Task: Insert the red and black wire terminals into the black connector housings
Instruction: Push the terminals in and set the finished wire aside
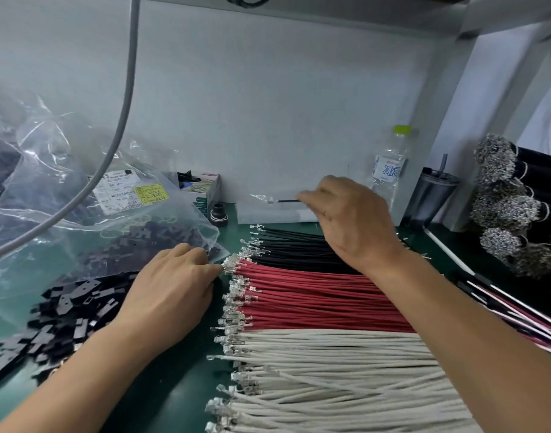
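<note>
**Black wire lifted, left hand at the housings**

Nearest lie the white wires (346,370), then the red wires (314,295), then the black wires (296,248), side by side on the green mat (180,379), terminals pointing left. Left of them sits a heap of black housings (65,317). The left hand (171,292) rests between heap and wires, fingers curled; what they hold is hidden. Farther back, the right hand (349,217) pinches one black wire (286,201) in the air. Behind stands a bottle (391,164).

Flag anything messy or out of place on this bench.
Black connector housings lie spilled in a loose heap on the green mat, outside their plastic bag. Some white wires cross askew over the otherwise straight rows.
</note>
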The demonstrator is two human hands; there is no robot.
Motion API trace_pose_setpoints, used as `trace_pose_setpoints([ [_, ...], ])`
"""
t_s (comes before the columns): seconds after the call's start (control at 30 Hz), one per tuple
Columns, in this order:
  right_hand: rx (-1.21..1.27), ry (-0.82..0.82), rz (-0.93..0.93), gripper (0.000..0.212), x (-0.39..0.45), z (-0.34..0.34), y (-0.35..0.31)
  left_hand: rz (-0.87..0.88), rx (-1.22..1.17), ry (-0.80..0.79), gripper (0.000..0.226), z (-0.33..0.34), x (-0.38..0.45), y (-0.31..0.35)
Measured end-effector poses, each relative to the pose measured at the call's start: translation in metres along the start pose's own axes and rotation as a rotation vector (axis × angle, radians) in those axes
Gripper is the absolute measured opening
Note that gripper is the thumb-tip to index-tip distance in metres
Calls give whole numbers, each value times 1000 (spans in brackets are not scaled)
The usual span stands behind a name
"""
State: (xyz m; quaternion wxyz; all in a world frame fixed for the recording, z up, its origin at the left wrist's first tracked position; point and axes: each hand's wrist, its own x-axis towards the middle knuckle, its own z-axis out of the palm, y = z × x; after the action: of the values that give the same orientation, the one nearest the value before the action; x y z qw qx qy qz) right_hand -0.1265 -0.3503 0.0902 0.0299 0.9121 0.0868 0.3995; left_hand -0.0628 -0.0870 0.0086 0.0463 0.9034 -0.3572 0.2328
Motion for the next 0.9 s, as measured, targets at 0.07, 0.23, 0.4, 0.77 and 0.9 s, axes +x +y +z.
trace_pose_setpoints([
  [0.07, 11, 79, -17, 16, -11, -13, -5, 24, 48, -15, 24, 0, 0, 1],
  [0.23, 147, -21, 84, 8, -65, -22, -23, -16, 62, -15, 25, -7, -1, -5],
  [0.4, 171, -32, 120, 5, -89, -22, -26, -111, 28, -29, 24, -23, -2, -1],
  [0.77, 66, 173, -4, 4, -84, -28, -33, -432, -835, 315, 33, -30, -8, 23],
  [0.9, 308, 124, 136, 9, -86, -27, -40, -465, -1476, 255, 28, -43, -13, 43],
])
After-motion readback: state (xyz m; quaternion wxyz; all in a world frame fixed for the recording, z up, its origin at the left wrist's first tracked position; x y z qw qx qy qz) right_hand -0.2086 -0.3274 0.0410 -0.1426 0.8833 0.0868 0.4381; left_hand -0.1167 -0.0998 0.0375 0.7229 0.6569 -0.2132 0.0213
